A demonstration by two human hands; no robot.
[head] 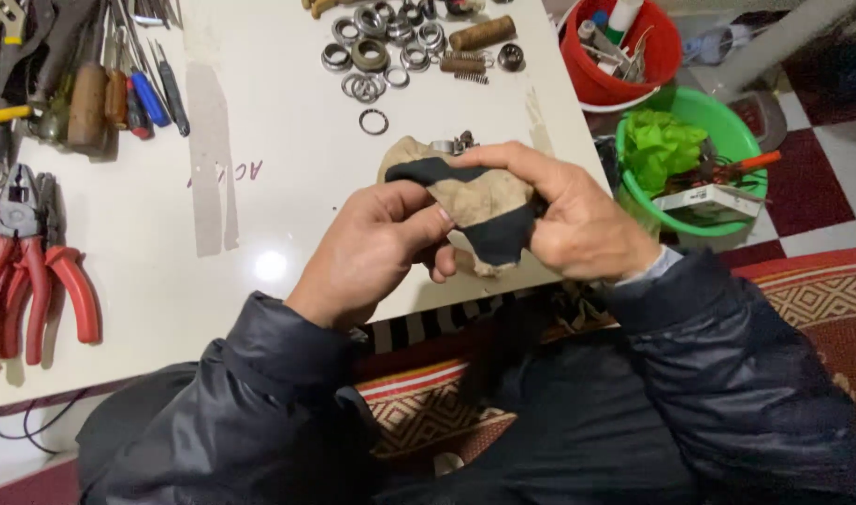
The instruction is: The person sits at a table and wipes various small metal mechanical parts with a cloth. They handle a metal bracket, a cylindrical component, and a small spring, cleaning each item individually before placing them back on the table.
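Both hands hold a dirty tan and black rag over the front edge of a white table. My left hand pinches the rag's left side with thumb and fingers. Around its right side wraps my right hand, with the fingers curled over the top. A small metal part peeks out just above the rag; whether it rests on the table or sits in the rag I cannot tell. Both arms wear dark padded sleeves.
Several metal rings, bearings and springs lie at the table's far side. Red-handled pliers and screwdrivers lie on the left. To the right, on the floor, stand a red bucket and a green basin. A patterned rug lies below.
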